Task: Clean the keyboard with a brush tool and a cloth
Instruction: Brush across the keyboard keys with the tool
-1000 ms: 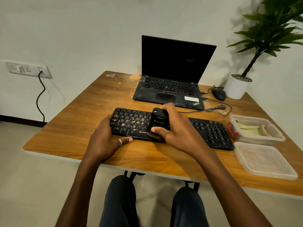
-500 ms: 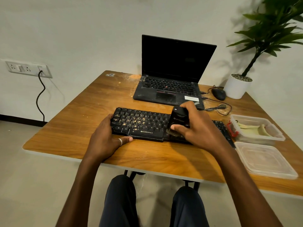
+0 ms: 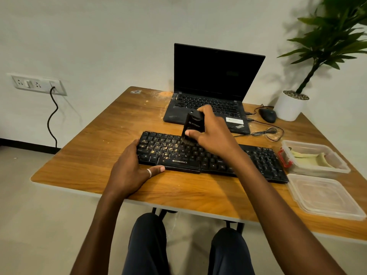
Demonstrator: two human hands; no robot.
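We gripped the black brush tool [image 3: 193, 124] in our R hand [image 3: 215, 140], thumb & fingers wrapped round its body. Its bristles were down on the upper key rows of the Zebronics keyboard [image 3: 262, 161], left of centre. Our L hand [image 3: 129, 172] clasped the kbd's left end, thumb along the front edge, fingers curled over the side. Yellowish crumbs [image 3: 158, 147] lay across the kbd's left-hand keys. Just right of the kbd sat a clear tub [image 3: 317, 170] w/ a pale cloth [image 3: 309, 158] inside. A clear lid [image 3: 325, 197] lay off the kbd's near right corner. Behind the kbd: open ThinkPad laptop [image 3: 210, 76], plus a mouse [image 3: 268, 115] behind its right end.
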